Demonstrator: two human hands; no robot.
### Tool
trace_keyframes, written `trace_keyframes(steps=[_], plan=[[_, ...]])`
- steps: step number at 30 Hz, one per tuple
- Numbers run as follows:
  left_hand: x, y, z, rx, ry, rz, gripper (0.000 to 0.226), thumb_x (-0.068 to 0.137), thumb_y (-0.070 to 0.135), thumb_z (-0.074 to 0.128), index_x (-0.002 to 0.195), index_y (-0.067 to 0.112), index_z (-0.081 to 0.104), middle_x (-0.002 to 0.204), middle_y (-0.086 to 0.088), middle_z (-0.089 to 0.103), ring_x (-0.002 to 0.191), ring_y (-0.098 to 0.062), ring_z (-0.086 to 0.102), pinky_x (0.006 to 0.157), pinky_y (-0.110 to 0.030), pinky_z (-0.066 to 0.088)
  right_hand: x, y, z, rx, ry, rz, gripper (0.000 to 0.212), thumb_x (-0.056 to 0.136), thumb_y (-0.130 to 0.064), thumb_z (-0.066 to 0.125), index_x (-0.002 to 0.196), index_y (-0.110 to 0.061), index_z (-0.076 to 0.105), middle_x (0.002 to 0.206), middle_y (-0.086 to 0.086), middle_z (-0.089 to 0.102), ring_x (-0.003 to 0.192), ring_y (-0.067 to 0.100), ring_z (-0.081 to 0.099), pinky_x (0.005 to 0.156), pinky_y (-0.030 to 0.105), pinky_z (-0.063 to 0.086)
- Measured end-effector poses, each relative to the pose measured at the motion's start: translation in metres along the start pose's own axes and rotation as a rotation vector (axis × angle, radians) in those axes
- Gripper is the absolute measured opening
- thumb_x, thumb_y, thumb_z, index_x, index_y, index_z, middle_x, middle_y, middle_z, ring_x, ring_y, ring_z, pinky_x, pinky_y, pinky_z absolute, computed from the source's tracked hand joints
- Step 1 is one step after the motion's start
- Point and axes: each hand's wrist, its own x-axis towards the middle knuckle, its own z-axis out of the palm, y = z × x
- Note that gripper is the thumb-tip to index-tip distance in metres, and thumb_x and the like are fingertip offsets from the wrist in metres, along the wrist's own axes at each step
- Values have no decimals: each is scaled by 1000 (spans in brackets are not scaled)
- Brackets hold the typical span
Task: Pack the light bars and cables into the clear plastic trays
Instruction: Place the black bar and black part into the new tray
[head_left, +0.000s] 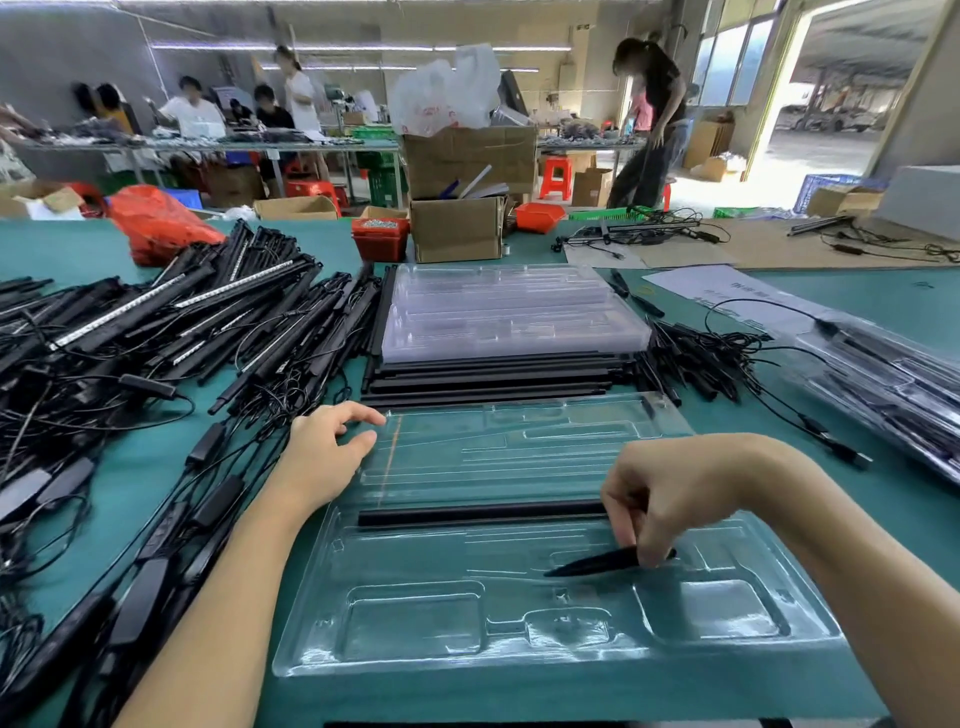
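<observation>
An open clear plastic tray (415, 629) lies in front of me on the green table, with its lid half (519, 447) folded back. One black bar (478, 512) lies in a slot along the tray's hinge line. My right hand (670, 493) pinches a short black pointed piece (602, 563) down over the tray's right middle. My left hand (324, 447) rests with relaxed fingers at the lid's left edge, holding nothing. Beyond the lid is a row of black bars (488, 376) under a stack of empty clear trays (509, 317).
A big heap of black light bars with cables (156, 332) fills the left of the table. Loose cables (727, 358) and packed trays (893, 384) lie to the right. Cardboard boxes (457, 228), a red bin (379, 236) and a red bag (156, 223) stand at the back; people work beyond.
</observation>
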Motion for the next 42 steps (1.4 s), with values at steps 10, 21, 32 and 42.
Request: trace_keyframes(steps=[10, 21, 32, 42], plan=[[-1, 1, 0, 18, 4, 16, 25, 97, 16, 59, 94, 40, 66, 122, 0, 55, 119, -17, 46, 92, -37, 38, 1, -2, 0, -60, -27, 137, 24, 72, -31, 85, 81, -25, 64, 67, -8, 67, 58, 6, 58, 60, 23, 46], [0, 1, 0, 9, 3, 10, 23, 97, 16, 59, 96, 38, 66, 120, 0, 56, 121, -17, 46, 92, -38, 39, 7, 8, -3, 233, 106, -55, 34, 74, -42, 85, 90, -19, 66, 70, -7, 71, 63, 13, 61, 62, 25, 47], [-1, 4, 1, 34, 20, 0, 19, 87, 22, 73, 96, 37, 67, 116, 6, 58, 118, -19, 46, 90, -36, 36, 67, 46, 31, 286, 1070, 56, 13, 88, -27, 66, 77, -27, 59, 76, -12, 65, 65, 6, 57, 62, 30, 48], [-9, 20, 5, 219, 452, 119, 23, 91, 21, 63, 114, 18, 65, 111, -5, 63, 105, -21, 41, 83, -40, 42, 70, 45, 39, 84, 1104, 77, 17, 91, -35, 61, 77, -30, 53, 82, -14, 55, 73, -2, 49, 59, 17, 36]])
